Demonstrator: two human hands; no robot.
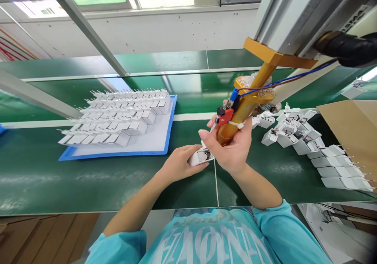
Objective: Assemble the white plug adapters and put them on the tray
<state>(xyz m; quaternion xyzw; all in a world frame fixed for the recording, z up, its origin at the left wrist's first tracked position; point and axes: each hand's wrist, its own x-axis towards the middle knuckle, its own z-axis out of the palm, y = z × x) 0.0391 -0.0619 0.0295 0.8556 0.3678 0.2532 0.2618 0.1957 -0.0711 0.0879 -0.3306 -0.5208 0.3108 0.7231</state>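
Note:
My left hand [179, 164] is closed round a small white plastic housing [200, 157]. The housing's open side shows parts inside. My right hand [232, 154] is closed just above it, thumb close to the housing. A thin white piece lies by that thumb and a fingertip; whether they pinch it, I cannot tell. A gold metal rod [235, 124] slants down in front of my right hand and hides part of its fingers. On the rod sit a red and black switch [225, 117] with blue and brown wires and a white cable tie.
At left, a blue-rimmed tray [147, 153] bears rows of white housings [118, 122] with thin pins. More white housings [294, 126] lie loosely at right, by a cardboard sheet [353, 126]. A metal cylinder [303, 17] hangs overhead at right. The green bench [103, 185] ends in front of me.

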